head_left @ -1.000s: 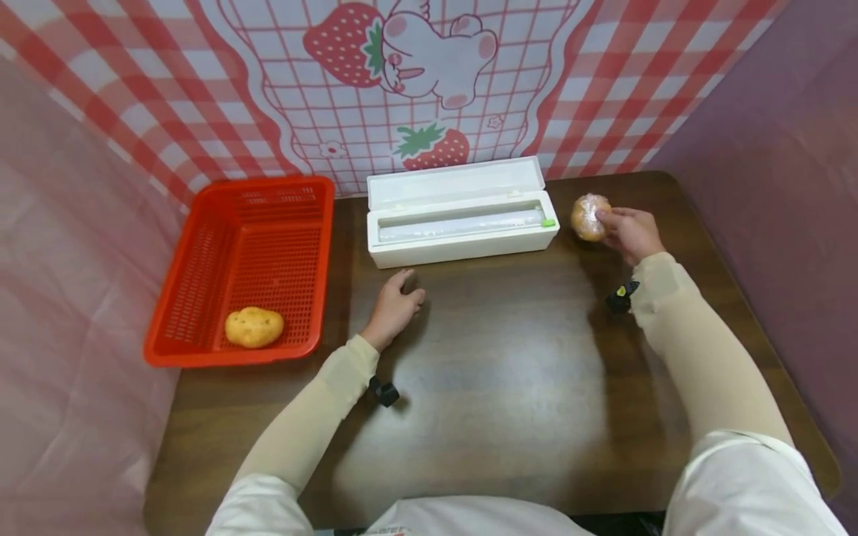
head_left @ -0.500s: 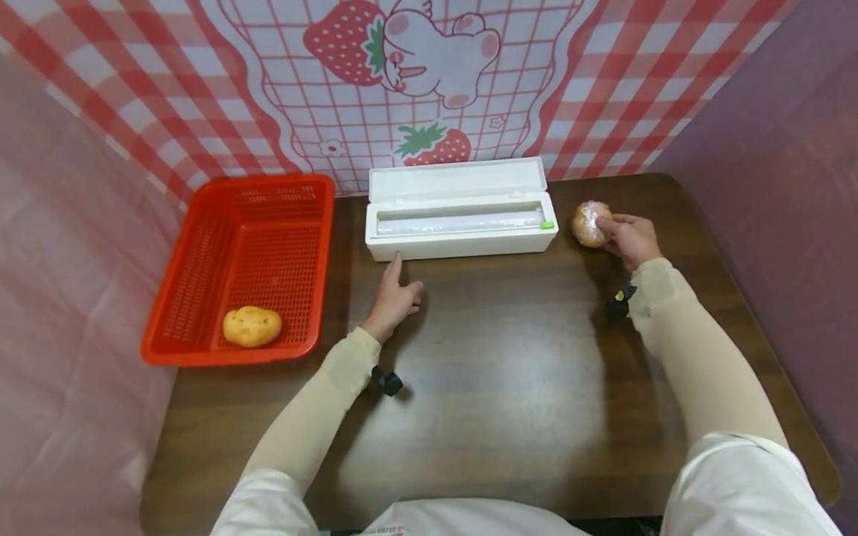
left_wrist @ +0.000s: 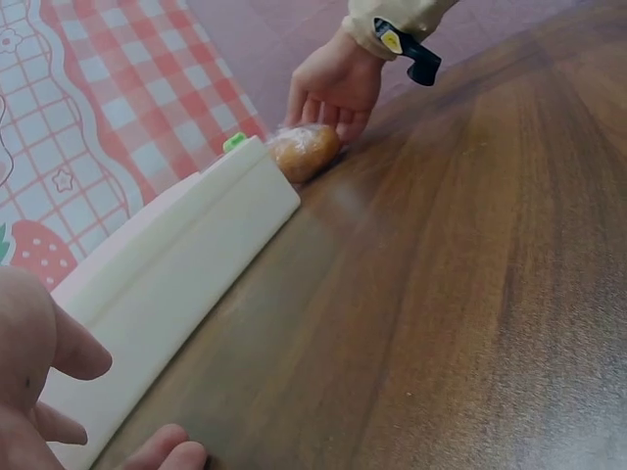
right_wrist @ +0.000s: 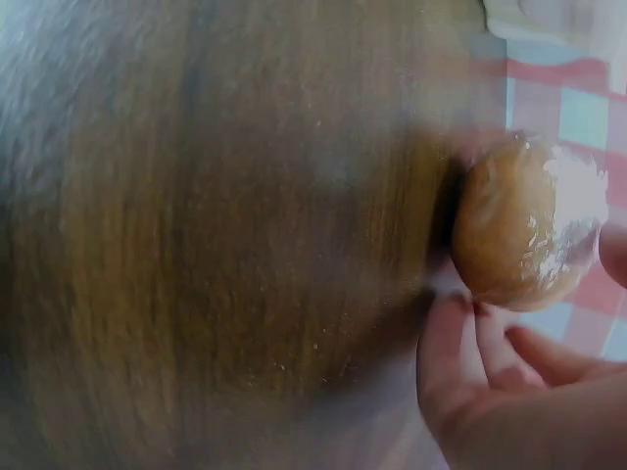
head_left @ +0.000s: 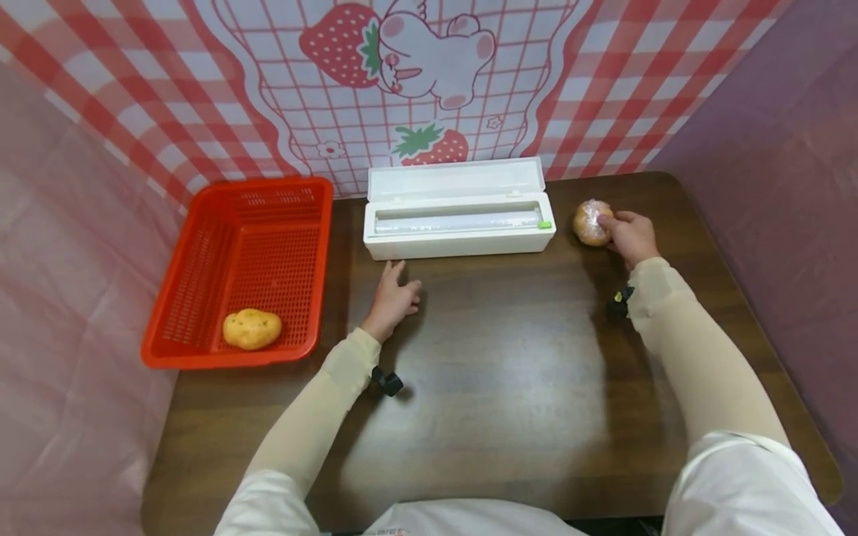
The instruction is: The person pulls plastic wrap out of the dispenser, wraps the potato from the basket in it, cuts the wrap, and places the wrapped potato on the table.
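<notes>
At the table's back right, my right hand [head_left: 633, 237] holds a potato [head_left: 592, 222] wrapped in clear film, thumb on its top side and fingers at its side. The right wrist view shows the shiny wrapped potato [right_wrist: 524, 225] close up, at the fingertips. My left hand [head_left: 392, 304] is low over the table with fingers loosely extended and nothing in them. Its fingertips lie just in front of the left end of a white cling film box [head_left: 462, 244]; whether they touch it I cannot tell. The box's lid stands raised, showing a film roll [head_left: 459, 222] inside.
A red plastic basket [head_left: 325, 268] stands on the left of the brown table [head_left: 496, 387], with one unwrapped potato [head_left: 252, 329] inside. A green slider [head_left: 544, 225] sits at the box's right end. A checked cloth backdrop [head_left: 603, 82] rises behind.
My left hand has reached forward to the box, then drawn back slightly. The box's left front end has shifted a little toward the backdrop. The right hand has lowered the wrapped potato slightly.
</notes>
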`<state>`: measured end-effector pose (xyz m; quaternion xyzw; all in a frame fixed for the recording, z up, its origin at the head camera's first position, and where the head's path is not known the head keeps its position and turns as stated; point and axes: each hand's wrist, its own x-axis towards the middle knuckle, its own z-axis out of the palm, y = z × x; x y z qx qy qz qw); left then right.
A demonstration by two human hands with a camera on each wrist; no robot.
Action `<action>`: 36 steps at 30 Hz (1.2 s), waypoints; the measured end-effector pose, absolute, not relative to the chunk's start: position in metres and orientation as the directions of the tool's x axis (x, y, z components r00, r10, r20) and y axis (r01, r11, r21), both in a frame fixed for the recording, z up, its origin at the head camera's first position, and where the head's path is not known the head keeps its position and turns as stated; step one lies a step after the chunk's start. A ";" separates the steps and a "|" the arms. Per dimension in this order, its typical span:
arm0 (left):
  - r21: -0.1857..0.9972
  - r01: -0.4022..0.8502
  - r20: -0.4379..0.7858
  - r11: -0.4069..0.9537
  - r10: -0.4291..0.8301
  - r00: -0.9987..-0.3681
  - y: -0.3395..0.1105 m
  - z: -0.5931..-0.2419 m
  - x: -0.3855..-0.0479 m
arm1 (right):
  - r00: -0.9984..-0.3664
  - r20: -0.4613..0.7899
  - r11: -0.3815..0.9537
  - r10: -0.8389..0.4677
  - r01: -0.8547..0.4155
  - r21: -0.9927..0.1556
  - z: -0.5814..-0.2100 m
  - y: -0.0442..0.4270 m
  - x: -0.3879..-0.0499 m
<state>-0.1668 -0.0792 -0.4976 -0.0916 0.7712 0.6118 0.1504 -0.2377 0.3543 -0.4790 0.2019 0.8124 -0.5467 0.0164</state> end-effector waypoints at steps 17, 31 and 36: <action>0.925 -0.314 -0.327 0.216 0.026 -0.945 -0.083 -0.501 -0.162 | -0.985 0.105 0.796 0.135 0.045 -0.603 -0.452 0.255 -0.224; 0.815 -0.077 -0.078 0.575 -0.023 -0.997 -0.079 -0.450 -0.163 | -0.986 0.164 0.792 0.042 -0.068 -0.607 -0.447 0.259 -0.223; 0.689 -0.024 -0.041 0.725 0.006 -0.999 -0.093 -0.419 -0.188 | -0.966 0.213 0.844 -0.145 -0.233 -0.483 -0.446 0.258 -0.224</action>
